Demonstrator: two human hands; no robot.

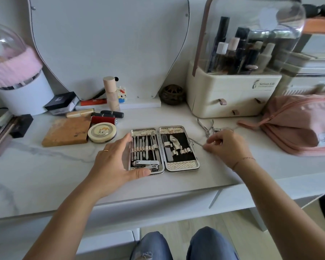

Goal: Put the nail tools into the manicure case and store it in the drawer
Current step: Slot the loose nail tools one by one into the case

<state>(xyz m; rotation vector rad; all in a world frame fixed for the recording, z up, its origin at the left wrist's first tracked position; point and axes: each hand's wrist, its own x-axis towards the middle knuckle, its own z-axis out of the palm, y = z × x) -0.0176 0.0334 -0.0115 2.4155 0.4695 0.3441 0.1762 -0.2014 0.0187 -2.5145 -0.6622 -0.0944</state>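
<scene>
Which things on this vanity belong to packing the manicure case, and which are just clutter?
Job:
manicure case, lying open
thin tool pinched by right hand
cuticle nippers, loose on the top
left hand steadying the case

Lying about:
round compact
lipsticks
brown palette
cosmetics organiser
pink pouch

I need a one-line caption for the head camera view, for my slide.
Left hand steadies the open manicure case while right hand pinches a thin tool beside it.

Case open flat, mostly filled; nippers loose beside.
</scene>
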